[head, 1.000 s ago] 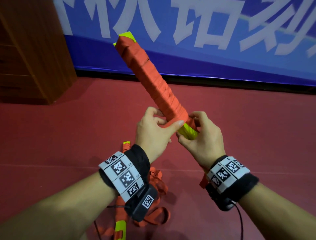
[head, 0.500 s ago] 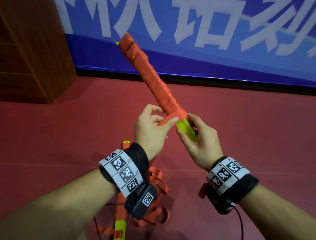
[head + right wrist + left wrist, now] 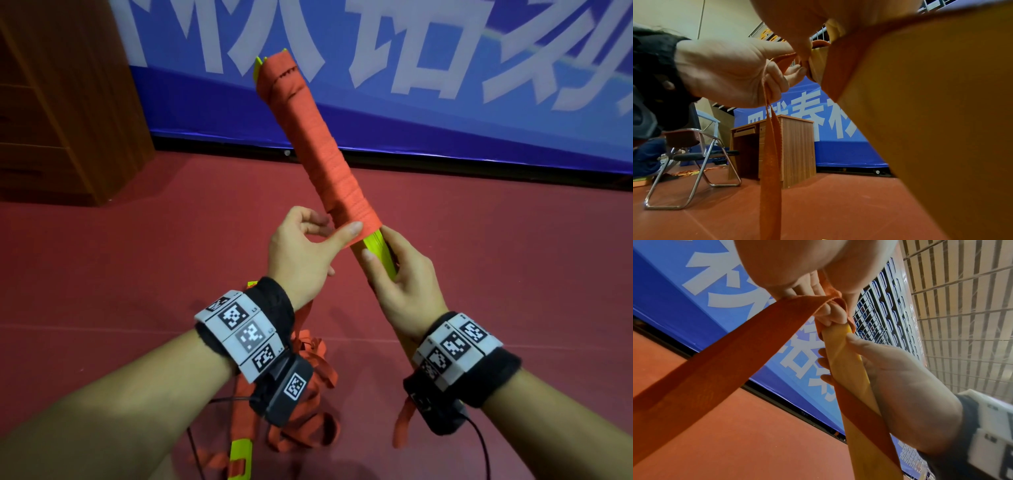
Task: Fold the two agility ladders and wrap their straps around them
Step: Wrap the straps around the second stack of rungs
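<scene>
Red sports flooring [image 3: 137, 274] is stretching out to a blue banner [image 3: 445, 113] with white characters at twelve o'clock, and a wooden cabinet [image 3: 61, 113] is standing at ten o'clock. Above it, the folded ladder bundle [image 3: 318, 154] is pointing toward eleven o'clock, sitting steeper and wider across than half a second ago. The right hand [image 3: 404, 284] is gripping its bare yellow end, fingers curled round the rungs. The left hand [image 3: 301, 253] is pinching the orange strap [image 3: 719, 363] against the wrap's lower edge, its thumb now lying further across the bundle. At six o'clock, the second ladder [image 3: 294, 404] is lying loose on the floor, unchanged.
</scene>
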